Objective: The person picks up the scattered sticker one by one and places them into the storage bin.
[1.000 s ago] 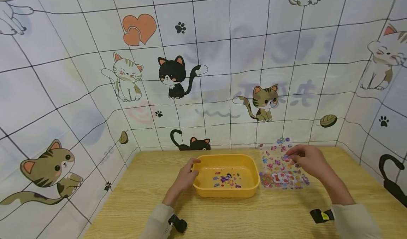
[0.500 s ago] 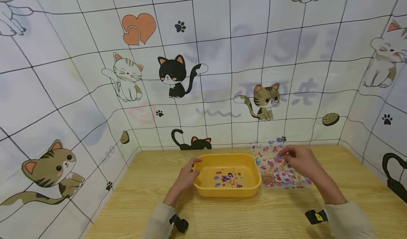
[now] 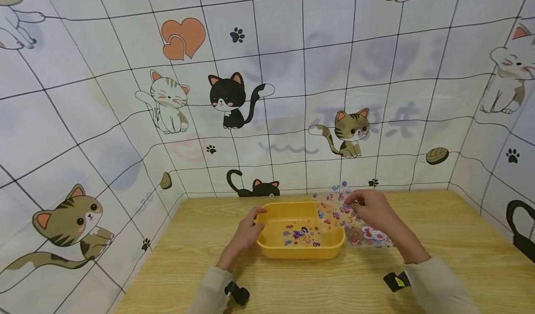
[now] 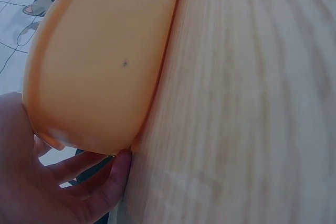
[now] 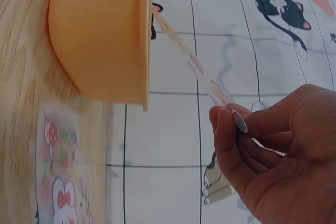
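A yellow plastic basin (image 3: 298,253) stands on the table with several small colourful stickers (image 3: 301,233) lying inside. My left hand (image 3: 245,232) holds its left end; in the left wrist view, the fingers of the left hand (image 4: 63,182) curl round the end of the basin (image 4: 105,61). Between thumb and fingers, my right hand (image 3: 374,210) pinches a clear sticker sheet (image 3: 328,214) by its edge. That sheet reaches over the basin's right end. Seen edge-on in the right wrist view, the sheet (image 5: 195,65) slants from the right hand (image 5: 283,145) past the basin's rim.
A second clear sticker sheet (image 3: 372,236) with a rabbit-like figure lies on the table right of the basin. The wooden table (image 3: 317,286) meets a cat-print cloth wall (image 3: 288,165) at the back. Small black cameras (image 3: 237,293) sit at both wrists.
My right hand has moved left with the pinched sticker sheet, from above the table to over the basin's right end. The left hand stays on the basin.
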